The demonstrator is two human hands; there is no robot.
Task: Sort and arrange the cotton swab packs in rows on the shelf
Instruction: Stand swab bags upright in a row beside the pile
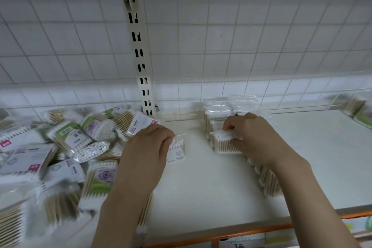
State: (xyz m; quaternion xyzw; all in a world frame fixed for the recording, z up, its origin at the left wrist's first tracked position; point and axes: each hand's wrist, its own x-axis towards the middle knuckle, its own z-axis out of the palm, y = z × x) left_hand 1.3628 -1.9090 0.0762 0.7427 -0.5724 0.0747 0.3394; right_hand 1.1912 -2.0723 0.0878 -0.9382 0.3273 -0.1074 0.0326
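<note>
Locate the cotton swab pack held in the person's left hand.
In the head view, the pack sits left of centre on the white shelf, pinched by the left hand, right of the jumbled pile.

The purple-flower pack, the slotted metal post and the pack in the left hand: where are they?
purple-flower pack (pixel 104 175), head view, on the flower print.
slotted metal post (pixel 141 54), head view, mid-height beside its slots.
pack in the left hand (pixel 178 150), head view, on its exposed lower half.
</note>
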